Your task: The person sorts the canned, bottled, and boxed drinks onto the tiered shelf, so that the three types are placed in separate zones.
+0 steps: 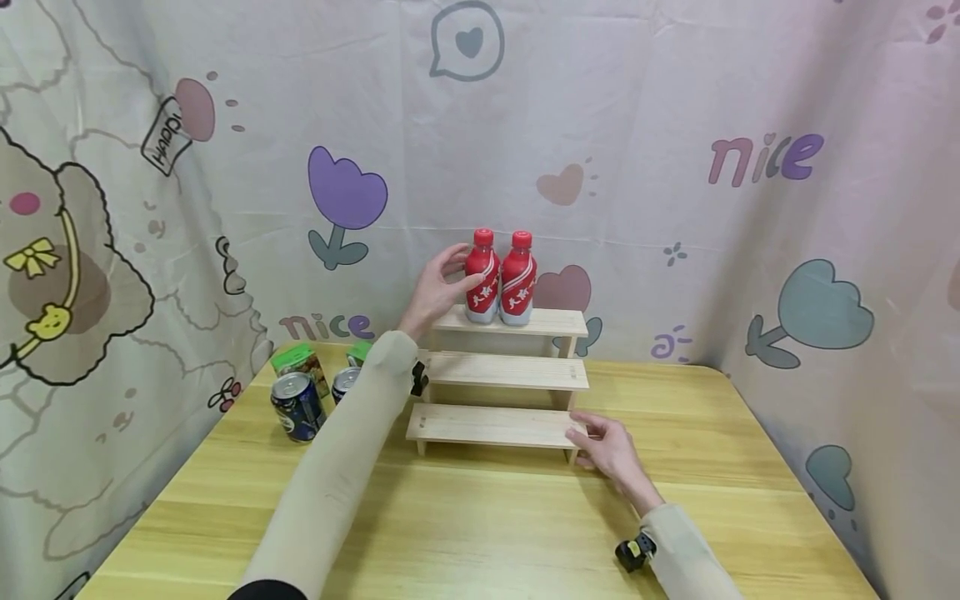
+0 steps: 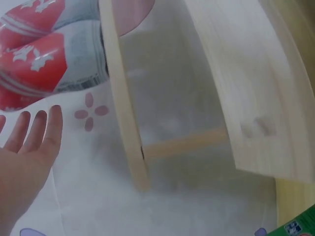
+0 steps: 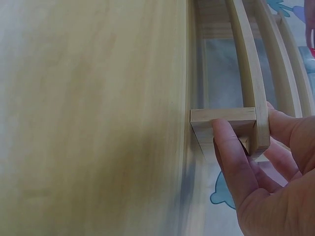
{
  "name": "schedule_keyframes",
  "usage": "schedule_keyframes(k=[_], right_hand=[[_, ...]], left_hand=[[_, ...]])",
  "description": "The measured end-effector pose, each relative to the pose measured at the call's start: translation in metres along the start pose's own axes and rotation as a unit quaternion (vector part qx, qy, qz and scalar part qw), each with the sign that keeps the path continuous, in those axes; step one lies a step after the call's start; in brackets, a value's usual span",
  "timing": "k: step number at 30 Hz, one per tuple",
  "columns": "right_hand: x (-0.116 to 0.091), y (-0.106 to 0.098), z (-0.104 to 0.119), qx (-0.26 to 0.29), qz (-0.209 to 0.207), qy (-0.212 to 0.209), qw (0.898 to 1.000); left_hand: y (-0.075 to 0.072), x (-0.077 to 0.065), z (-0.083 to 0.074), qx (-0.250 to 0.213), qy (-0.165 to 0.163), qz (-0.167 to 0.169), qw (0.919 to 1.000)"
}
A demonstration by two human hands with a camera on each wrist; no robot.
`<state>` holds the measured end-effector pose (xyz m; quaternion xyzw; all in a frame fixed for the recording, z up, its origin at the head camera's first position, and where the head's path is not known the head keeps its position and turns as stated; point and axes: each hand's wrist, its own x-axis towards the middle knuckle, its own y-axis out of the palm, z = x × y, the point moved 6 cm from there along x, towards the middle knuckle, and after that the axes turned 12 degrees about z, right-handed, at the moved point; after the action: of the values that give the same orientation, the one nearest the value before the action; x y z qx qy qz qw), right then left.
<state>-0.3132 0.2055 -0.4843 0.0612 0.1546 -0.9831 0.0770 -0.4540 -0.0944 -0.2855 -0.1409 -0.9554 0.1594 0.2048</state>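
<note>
Two red-and-white bottles stand upright side by side on the top step of a three-tier wooden shelf (image 1: 498, 372). My left hand (image 1: 438, 287) is at the left bottle (image 1: 482, 279), its thumb overlapping the front of the bottle in the head view. In the left wrist view, the fingers (image 2: 50, 130) are extended, with a gap between their tips and the bottle. The right bottle (image 1: 518, 279) is just beyond. My right hand (image 1: 607, 450) grips the right end of the shelf's lowest step; the right wrist view shows its thumb and fingers around the board and leg (image 3: 221, 114).
Left of the shelf, a dark blue can (image 1: 297, 407) and a second can (image 1: 344, 382), partly hidden by my left sleeve, stand on the wooden table (image 1: 480, 525). Behind them are green-topped packages (image 1: 298, 358). A printed curtain (image 1: 637, 100) hangs behind the table and along both sides.
</note>
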Motion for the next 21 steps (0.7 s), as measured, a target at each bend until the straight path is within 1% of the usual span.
schedule_keyframes(k=[3,6,9,15,21], right_hand=[[0.0,0.0,0.0,-0.001,0.0,-0.001,1.0],[0.0,0.0,-0.001,-0.004,0.001,-0.002,1.0],[0.0,0.001,0.0,-0.006,0.004,-0.004,1.0],[-0.001,0.001,0.001,-0.007,0.004,-0.009,1.0],[-0.001,0.0,0.001,-0.003,0.006,-0.007,1.0]], left_hand=[[-0.008,-0.003,-0.003,0.0,0.021,-0.012,0.9997],[-0.014,-0.008,-0.006,-0.004,0.028,-0.018,0.9994],[-0.02,-0.015,-0.009,-0.007,0.026,-0.021,0.9994],[-0.031,-0.03,-0.01,-0.023,0.011,-0.013,0.9996],[-0.042,-0.039,-0.01,-0.034,0.002,-0.005,0.9994]])
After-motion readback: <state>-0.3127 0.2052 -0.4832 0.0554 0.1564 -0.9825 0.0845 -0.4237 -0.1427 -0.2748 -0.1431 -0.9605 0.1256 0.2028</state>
